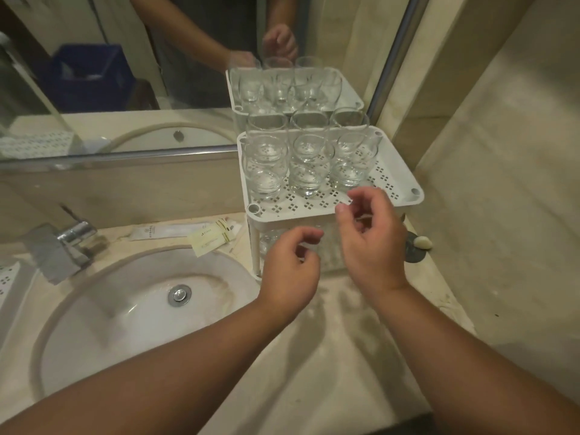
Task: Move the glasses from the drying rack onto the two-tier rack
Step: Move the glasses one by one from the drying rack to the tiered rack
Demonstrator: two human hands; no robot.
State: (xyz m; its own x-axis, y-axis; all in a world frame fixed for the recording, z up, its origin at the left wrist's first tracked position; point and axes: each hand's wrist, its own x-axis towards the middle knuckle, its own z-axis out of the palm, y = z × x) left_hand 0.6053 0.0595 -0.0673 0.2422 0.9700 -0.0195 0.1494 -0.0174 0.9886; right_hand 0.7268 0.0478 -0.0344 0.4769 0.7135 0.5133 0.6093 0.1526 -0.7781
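Note:
A white perforated two-tier rack (398, 180) stands on the counter to the right of the sink, against the mirror. Several clear glasses (309, 180) stand upright in rows on its top tier. More glass (270, 243) shows dimly on the lower tier, partly hidden behind my hands. My left hand (290, 271) hovers in front of the lower tier with its fingers loosely curled and holds nothing. My right hand (370, 243) hangs just before the top tier's front edge, fingers also loosely curled and empty. A corner of the white drying rack (8, 279) shows at the far left edge.
A round white sink (103, 312) with a chrome tap (67, 243) fills the left of the beige counter. Paper sachets (213, 238) lie behind the sink. A small soap on a metal dish (420, 244) sits right of the rack, by the tiled wall. The mirror (125, 73) reflects the scene.

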